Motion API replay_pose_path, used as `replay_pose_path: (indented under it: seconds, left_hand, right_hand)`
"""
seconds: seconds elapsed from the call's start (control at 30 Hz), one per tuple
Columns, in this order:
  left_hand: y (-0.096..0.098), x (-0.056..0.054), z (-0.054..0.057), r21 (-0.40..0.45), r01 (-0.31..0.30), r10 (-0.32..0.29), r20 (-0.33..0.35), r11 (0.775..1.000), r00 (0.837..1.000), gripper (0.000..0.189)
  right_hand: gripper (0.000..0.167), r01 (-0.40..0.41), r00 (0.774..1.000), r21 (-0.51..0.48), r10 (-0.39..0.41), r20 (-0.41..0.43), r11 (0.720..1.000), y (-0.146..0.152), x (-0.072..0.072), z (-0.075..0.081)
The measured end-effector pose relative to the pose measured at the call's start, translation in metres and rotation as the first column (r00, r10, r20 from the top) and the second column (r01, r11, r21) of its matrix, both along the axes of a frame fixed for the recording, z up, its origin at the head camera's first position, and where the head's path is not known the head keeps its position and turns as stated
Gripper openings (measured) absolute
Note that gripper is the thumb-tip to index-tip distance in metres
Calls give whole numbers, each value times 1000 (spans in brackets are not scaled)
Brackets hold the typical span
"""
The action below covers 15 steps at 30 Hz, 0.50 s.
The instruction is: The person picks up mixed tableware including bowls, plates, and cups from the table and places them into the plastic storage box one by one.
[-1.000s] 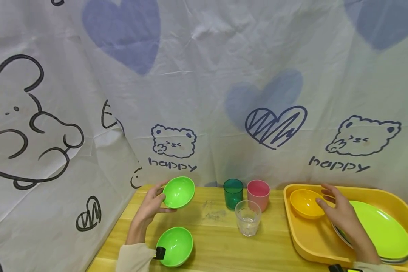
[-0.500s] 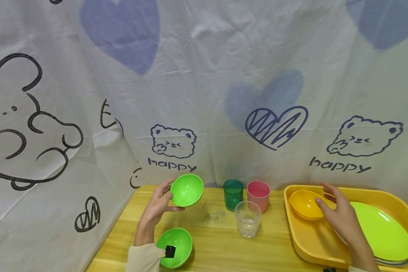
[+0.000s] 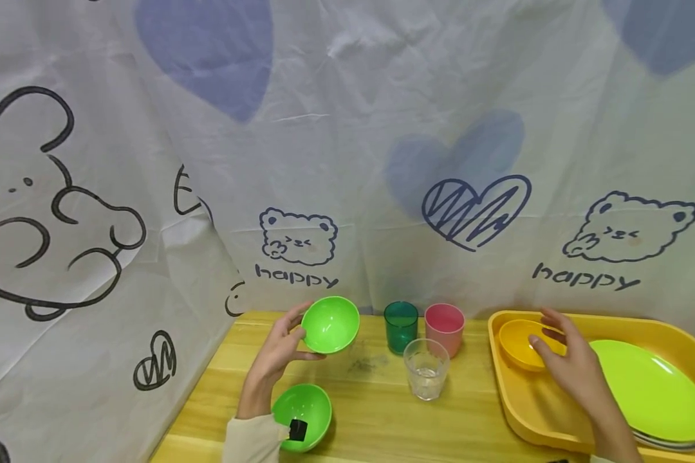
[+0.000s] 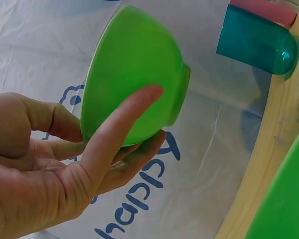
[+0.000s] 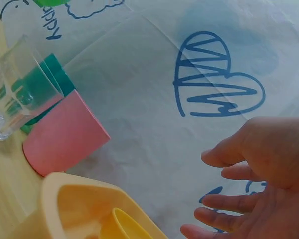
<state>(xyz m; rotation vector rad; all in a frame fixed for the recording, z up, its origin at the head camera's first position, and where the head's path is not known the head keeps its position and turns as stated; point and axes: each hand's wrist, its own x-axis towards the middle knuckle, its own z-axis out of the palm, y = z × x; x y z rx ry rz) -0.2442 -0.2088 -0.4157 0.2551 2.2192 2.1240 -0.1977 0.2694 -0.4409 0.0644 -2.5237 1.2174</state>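
A green bowl [image 3: 331, 325] is held by my left hand [image 3: 280, 347] above the back left of the table, its inside tilted toward the head camera. In the left wrist view, fingers [image 4: 124, 117] spread under and along the outside of this bowl [image 4: 134, 69], with the thumb at its rim. A second green bowl [image 3: 307, 411] sits on the table below the left wrist, partly hidden by the sleeve. My right hand [image 3: 573, 357] hovers with relaxed, spread fingers over the yellow tray [image 3: 512, 418], overlapping the yellow-orange bowl [image 3: 518, 347] in the head view. Nothing is in it.
In the table's middle stand a teal cup [image 3: 401, 331], a pink cup [image 3: 444, 331] and a clear glass [image 3: 426, 373], close together. Stacked plates, a lime-green plate [image 3: 651, 389] on top, lie in the tray. A printed cloth [image 3: 382, 161] hangs behind the table [image 3: 405, 431].
My left hand has carried the green bowl to the right, closer to the teal cup. The right hand stays over the tray, with only a slight shift.
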Motion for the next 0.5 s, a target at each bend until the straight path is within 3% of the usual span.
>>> replay_pose_path:
  seconds: [0.27, 0.5]
  left_hand:
    - [9, 2, -3, 10, 23, -24, 13, 1000, 1000, 63]
    - [19, 0, -5, -3, 103, -103, 18, 995, 995, 63]
  right_hand:
    - [60, -17, 1000, 14, 17, -2, 1000, -9, 1, -4]
    - [55, -43, 994, 13, 44, -97, 999, -17, 3, -6]
